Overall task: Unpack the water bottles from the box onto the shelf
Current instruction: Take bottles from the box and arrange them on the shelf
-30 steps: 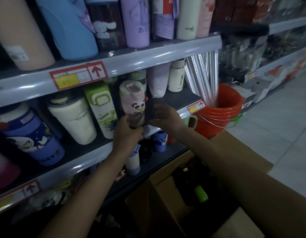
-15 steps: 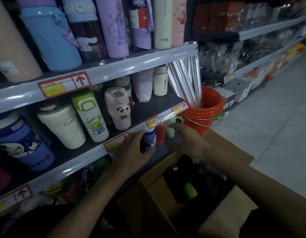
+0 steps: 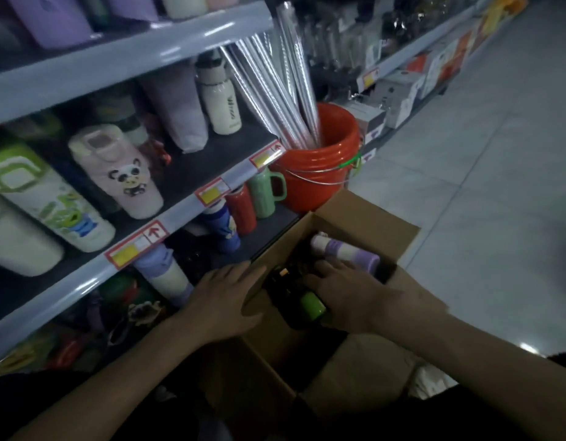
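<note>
- Cardboard box [image 3: 364, 218] sits open on the floor, pushed up against the bottom shelf [image 3: 269, 237] of the store rack
- Right hand [image 3: 348, 297] is down inside the box, palm over a dark bottle with a bright green cap [image 3: 311, 305]; fingers curl round it, but too dim to tell if the grip is closed on it or just resting
- Left hand [image 3: 224, 300] lies flat on the box's near-left flap edge, fingers spread and loose, pinching nothing
- White-and-purple bottle [image 3: 345, 251] lies on its side in the box, just behind the right hand's fingers
- More dark bottles in the box between the two hands, blurred, count unclear
- Bottom shelf holds a blue bottle [image 3: 222, 227], red bottle [image 3: 243, 210] and green mug with handle [image 3: 267, 194] in a row, close together
- White bottle with a purple top [image 3: 167, 275] stands tilted on the bottom shelf, just left of the left hand
- Middle shelf [image 3: 167, 218] above: pink panda bottle [image 3: 129, 176], white-and-green cartoon bottle [image 3: 49, 198], cream bottle [image 3: 221, 100], a lilac one between panda and cream
- Price tags [image 3: 137, 248] in red and yellow along the middle shelf's front lip
- Orange bucket [image 3: 319, 173] stands on the floor behind the box, full of long silvery wrapped rolls [image 3: 284, 84] leaning up out of it
- Grey tiled floor [image 3: 482, 186] to the right
</note>
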### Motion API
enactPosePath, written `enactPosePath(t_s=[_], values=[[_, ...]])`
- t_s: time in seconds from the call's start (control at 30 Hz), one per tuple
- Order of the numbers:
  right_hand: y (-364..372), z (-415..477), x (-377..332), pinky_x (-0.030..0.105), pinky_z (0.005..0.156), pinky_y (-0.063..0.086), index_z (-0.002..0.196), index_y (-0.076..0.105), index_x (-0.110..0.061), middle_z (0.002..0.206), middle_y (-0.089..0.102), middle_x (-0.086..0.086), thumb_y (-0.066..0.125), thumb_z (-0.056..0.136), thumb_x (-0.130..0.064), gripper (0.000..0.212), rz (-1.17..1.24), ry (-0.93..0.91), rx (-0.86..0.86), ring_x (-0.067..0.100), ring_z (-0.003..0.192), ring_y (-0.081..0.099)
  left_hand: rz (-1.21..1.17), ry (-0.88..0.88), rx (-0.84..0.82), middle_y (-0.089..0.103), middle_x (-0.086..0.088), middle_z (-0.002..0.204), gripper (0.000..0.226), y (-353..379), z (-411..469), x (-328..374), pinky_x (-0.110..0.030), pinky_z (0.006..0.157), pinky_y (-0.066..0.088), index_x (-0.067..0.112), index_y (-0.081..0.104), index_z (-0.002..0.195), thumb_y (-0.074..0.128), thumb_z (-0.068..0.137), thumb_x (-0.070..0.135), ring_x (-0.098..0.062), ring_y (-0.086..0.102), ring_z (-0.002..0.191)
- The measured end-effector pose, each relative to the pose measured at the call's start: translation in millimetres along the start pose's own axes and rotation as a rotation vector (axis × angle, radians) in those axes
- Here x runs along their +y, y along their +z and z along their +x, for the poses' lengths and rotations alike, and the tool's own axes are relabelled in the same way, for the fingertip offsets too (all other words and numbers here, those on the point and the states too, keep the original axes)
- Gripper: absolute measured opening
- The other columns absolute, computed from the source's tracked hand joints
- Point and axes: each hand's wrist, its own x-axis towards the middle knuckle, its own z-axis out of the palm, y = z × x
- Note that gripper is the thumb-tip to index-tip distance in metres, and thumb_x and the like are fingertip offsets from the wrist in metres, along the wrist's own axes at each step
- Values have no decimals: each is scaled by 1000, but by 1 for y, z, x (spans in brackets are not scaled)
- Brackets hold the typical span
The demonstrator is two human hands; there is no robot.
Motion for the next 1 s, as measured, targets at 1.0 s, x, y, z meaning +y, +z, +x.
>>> enactPosePath(t_s=[1.0], values=[[83, -64, 108, 44, 97, 48, 154, 25, -18, 142, 43, 16, 60, 94, -37, 72, 79, 333, -137, 35, 122, 49, 333, 285, 71, 30, -18, 159, 94, 111, 255, 170, -50, 107, 40, 20, 8, 162, 66, 89, 35, -36, 40, 139]])
